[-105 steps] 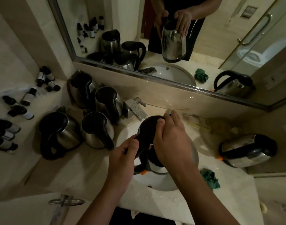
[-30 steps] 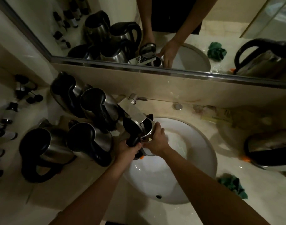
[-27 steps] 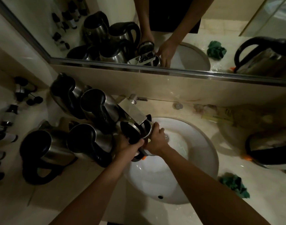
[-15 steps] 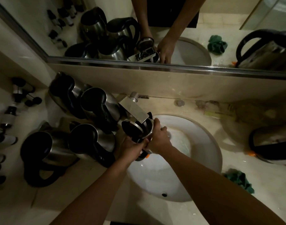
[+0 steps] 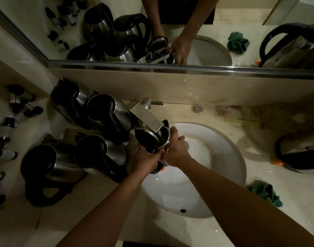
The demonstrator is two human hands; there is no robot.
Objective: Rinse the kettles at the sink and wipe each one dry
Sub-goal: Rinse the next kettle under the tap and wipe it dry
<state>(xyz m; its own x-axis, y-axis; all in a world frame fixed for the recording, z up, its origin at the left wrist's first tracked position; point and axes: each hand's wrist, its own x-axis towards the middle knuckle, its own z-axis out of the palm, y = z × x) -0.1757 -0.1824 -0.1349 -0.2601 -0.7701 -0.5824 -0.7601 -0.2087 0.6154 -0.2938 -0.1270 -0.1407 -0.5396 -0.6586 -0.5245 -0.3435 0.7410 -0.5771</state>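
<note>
Kettle (image 5: 157,139), lid open, held over the left edge of the sink (image 5: 229,157), mouth under the tap (image 5: 147,118). Left hand (image 5: 145,157) fingers curl round its handle; right hand (image 5: 174,152) fingers wrap its body. Four kettles (image 5: 102,154) stand on the tabletop (image 5: 99,202) left; cloth (image 5: 265,193) lies right.

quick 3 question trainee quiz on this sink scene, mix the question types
1. True or false: the held kettle sits under the faucet spout.
2. How many kettles stand on the counter left of the sink?
3. The green cloth lies: A in the basin, B on the counter right of the sink, C in the left hand.

Key: 1 true; 2 four; 3 B. The right hand grips the kettle's body, the left its handle.
</note>
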